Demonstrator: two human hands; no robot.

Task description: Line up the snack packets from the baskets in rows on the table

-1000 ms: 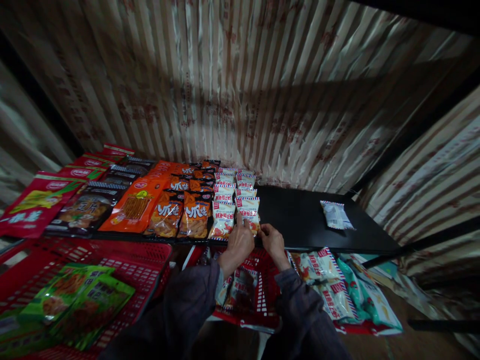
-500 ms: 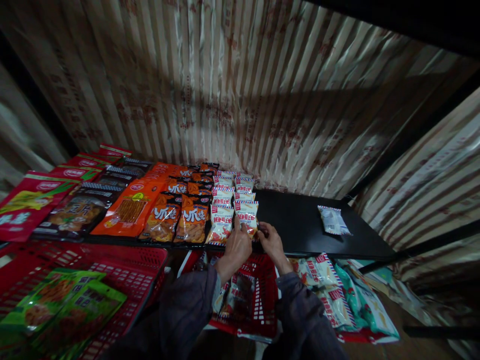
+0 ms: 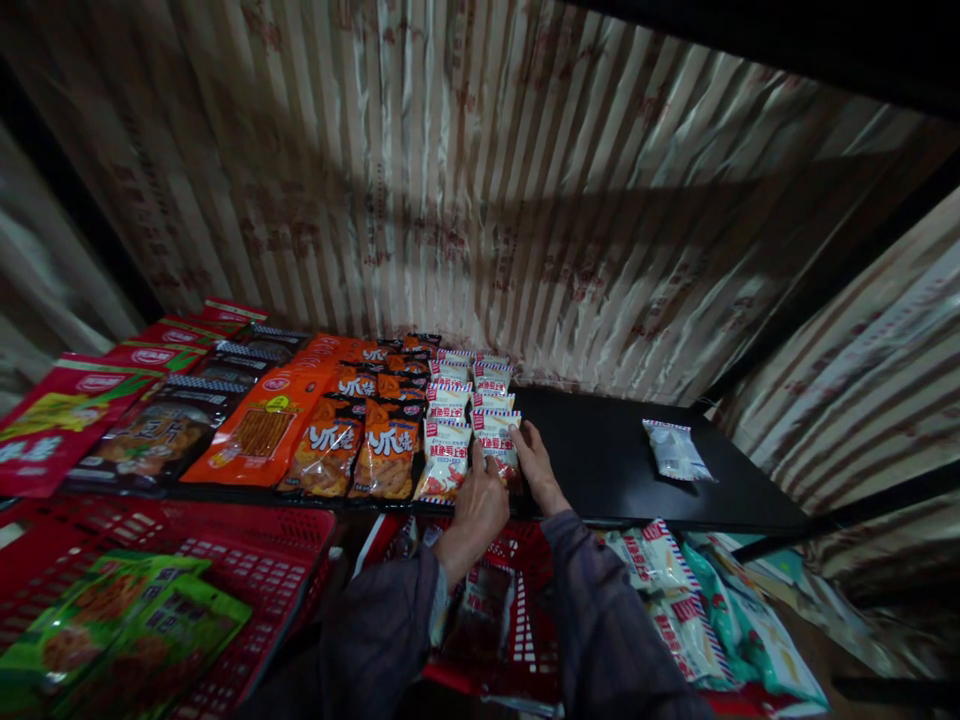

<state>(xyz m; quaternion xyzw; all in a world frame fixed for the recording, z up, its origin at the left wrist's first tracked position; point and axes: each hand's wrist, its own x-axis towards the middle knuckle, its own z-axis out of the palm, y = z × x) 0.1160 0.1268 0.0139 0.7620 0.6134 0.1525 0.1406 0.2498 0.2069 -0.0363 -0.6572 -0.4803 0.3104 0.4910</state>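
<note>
On the black shelf [image 3: 585,450], a white snack bag [image 3: 496,440] with red lettering stands at the front of the right-hand white column. My left hand [image 3: 476,510] touches its lower left front with fingers extended; its thumb is hidden. Along the bag's right edge, my right hand [image 3: 538,465] rests with straight fingers, the tips near the top corner. Neither hand is closed round the bag. A matching snack bag [image 3: 446,455] stands just to the left, with more bags behind both.
Orange-and-black bags [image 3: 384,452], an orange bag [image 3: 255,430], a dark bag [image 3: 161,425] and red bags [image 3: 60,415] line the shelf leftward. One white bag [image 3: 675,450] lies at right. Below are red baskets [image 3: 300,530] with green bags [image 3: 142,620] and white bags [image 3: 686,625].
My right hand has moved up from the bag's lower right corner to its upper right edge. My left hand stays at the front, slightly lower on the bag. The view has shifted slightly.
</note>
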